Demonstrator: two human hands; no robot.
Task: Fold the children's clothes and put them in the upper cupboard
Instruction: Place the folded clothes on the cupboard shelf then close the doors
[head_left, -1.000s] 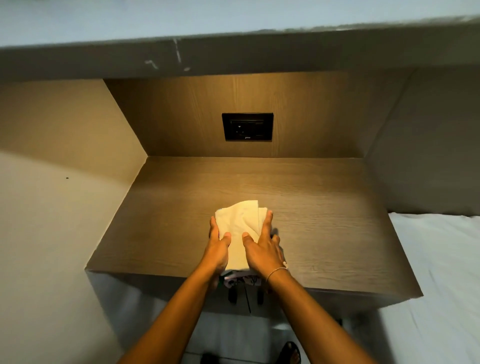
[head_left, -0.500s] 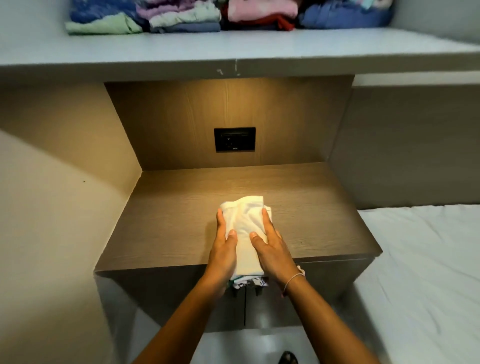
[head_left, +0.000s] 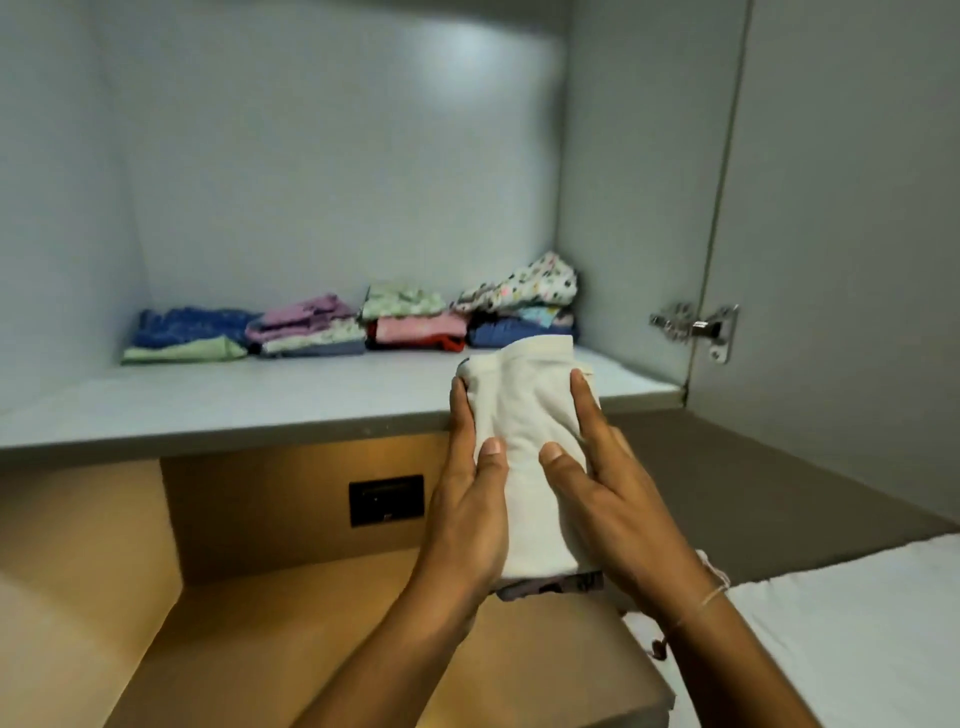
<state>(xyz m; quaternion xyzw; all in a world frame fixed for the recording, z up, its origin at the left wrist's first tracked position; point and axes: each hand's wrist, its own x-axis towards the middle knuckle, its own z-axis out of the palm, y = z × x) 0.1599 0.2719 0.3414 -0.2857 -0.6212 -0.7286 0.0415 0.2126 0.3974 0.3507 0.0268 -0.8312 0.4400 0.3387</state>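
Both hands, left hand (head_left: 467, 499) and right hand (head_left: 613, 499), clamp a folded cream garment (head_left: 524, 447) between them. Its far end overlaps the cupboard shelf (head_left: 260, 405) edge, near four folded stacks (head_left: 353, 325).

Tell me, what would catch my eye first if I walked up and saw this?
First, the two hands in the middle: the left hand and right hand press a folded cream garment between them, its far end over the front edge of the pale cupboard shelf. Behind it, a row of colourful folded clothes lines the back of that shelf. Below, a warmly lit wooden nook holds a dark wall socket.
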